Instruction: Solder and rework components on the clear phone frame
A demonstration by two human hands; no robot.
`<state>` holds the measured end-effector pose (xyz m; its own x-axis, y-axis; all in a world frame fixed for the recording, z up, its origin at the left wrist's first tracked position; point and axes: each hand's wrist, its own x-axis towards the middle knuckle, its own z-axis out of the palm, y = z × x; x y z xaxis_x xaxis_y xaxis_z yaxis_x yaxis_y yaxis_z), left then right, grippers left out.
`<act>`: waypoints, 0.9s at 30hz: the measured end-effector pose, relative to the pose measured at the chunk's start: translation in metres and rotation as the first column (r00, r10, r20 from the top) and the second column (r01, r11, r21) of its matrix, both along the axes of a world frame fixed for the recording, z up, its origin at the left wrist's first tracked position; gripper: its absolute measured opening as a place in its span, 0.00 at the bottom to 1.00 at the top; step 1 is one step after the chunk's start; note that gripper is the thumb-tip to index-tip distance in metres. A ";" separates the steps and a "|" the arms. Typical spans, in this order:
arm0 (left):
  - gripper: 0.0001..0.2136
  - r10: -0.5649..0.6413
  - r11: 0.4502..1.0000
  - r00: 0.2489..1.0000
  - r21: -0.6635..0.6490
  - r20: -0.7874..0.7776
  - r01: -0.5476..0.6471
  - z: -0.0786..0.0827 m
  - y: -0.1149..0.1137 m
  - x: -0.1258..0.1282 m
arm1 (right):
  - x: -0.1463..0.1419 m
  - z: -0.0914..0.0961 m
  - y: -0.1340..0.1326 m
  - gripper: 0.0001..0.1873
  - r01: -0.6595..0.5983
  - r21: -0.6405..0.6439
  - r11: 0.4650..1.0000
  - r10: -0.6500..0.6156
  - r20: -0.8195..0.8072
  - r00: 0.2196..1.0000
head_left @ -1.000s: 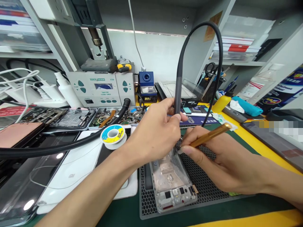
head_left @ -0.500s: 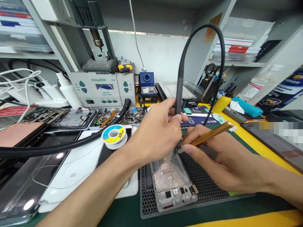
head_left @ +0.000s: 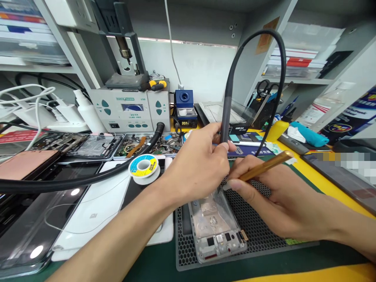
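Observation:
My left hand [head_left: 202,166] is closed around the dark handle of a soldering iron [head_left: 225,117], whose black cord loops over to the right. The iron's tip is mostly hidden behind this hand. In my right hand [head_left: 270,196] is a slim gold-handled tool [head_left: 264,166], pinched between thumb and fingers. Its pale, flat tip is at the upper edge of an opened phone frame [head_left: 214,223], close to the iron's end. The frame lies on a grey honeycomb mat [head_left: 249,239], with a small flex connector [head_left: 244,235] sticking out at its lower right.
A solder spool [head_left: 144,167] sits on a white phone back [head_left: 96,211] at the left. Behind stand a hot-air station [head_left: 126,111] with a thick black hose and a small blue soldering station [head_left: 184,109]. A yellow bottle [head_left: 276,131] is at the right.
The whole view has shifted slightly, so everything appears a little farther right. Both hands keep their grips and their places over the phone frame.

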<state>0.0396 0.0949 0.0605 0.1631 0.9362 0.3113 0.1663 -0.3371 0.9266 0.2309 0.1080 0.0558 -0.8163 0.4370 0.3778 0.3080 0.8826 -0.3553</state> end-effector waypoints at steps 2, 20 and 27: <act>0.10 0.010 1.000 1.000 0.001 -0.006 -0.010 0.000 -0.001 0.000 | 0.000 0.000 0.000 0.08 -0.001 -0.002 1.000 0.001 0.022 1.000; 0.10 0.106 0.994 0.994 -0.035 0.024 -0.106 0.000 -0.002 0.007 | 0.003 0.004 -0.006 0.08 0.052 -0.033 0.998 -0.054 -0.061 0.997; 0.12 0.124 0.991 0.992 -0.062 0.027 -0.122 0.001 -0.004 0.008 | 0.003 -0.001 -0.004 0.08 0.028 -0.060 0.998 -0.028 -0.001 1.000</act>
<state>0.0479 0.0909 0.0613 0.0367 0.9657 0.2569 0.1743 -0.2594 0.9499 0.2337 0.1036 0.0544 -0.8024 0.4819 0.3520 0.3317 0.8505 -0.4082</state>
